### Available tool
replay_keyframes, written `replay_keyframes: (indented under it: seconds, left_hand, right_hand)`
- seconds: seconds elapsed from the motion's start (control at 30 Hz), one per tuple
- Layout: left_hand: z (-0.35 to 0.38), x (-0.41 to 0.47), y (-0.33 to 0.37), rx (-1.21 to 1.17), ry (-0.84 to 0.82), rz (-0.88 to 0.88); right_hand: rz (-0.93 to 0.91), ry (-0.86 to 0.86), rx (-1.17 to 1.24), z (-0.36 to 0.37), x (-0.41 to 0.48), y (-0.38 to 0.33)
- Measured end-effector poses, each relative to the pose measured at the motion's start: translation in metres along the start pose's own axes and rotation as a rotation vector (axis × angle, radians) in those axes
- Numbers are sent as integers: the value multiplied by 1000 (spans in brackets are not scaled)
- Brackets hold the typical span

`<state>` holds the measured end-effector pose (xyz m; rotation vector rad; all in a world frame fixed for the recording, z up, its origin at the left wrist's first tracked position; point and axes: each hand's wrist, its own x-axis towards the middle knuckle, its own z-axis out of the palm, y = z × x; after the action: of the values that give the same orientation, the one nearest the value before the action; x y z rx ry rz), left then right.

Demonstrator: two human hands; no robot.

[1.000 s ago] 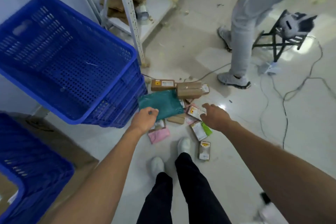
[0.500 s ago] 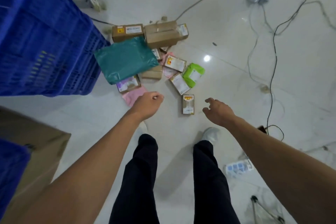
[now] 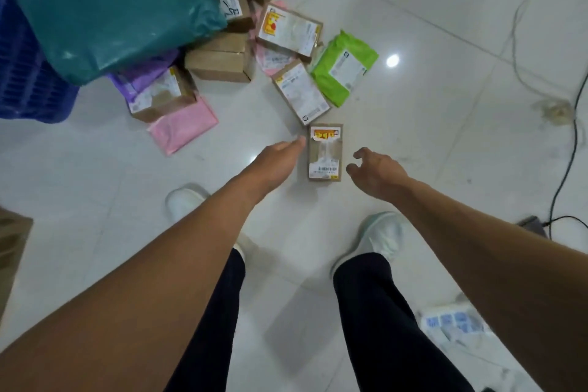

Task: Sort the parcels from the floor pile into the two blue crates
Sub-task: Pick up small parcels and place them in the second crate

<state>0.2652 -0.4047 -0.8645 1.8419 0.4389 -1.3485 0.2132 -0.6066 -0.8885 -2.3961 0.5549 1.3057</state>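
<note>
Downward: left hand (image 3: 276, 158), parcel (image 3: 325, 153), right hand (image 3: 379, 172)

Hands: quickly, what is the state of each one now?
Left hand: open, holds nothing, beside the small brown box.
Right hand: open, fingers loosely curled, holds nothing.

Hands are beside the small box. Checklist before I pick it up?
1. Hands empty: left hand and right hand hold nothing. Ok.
2. Box free: it lies flat, apart from the pile, with nothing on it. Ok.
3. Hands flank the box, one on each side. Ok.
4. Left fingertip touching the box edge: cannot tell.
5. Drop-off: one crate shows at left; the second is out of view. Not ok.
</note>
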Motion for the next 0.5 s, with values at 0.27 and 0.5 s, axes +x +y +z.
replay_keyframes:
  seconds: [0.27,0.5]
  left_hand:
    - [53,131,-24,-339,-18,-125]
    - [75,161,-29,-546,-57,-137]
  right_hand:
    - [93,67,444,63,120,12]
    - [155,25,801,84,160,1]
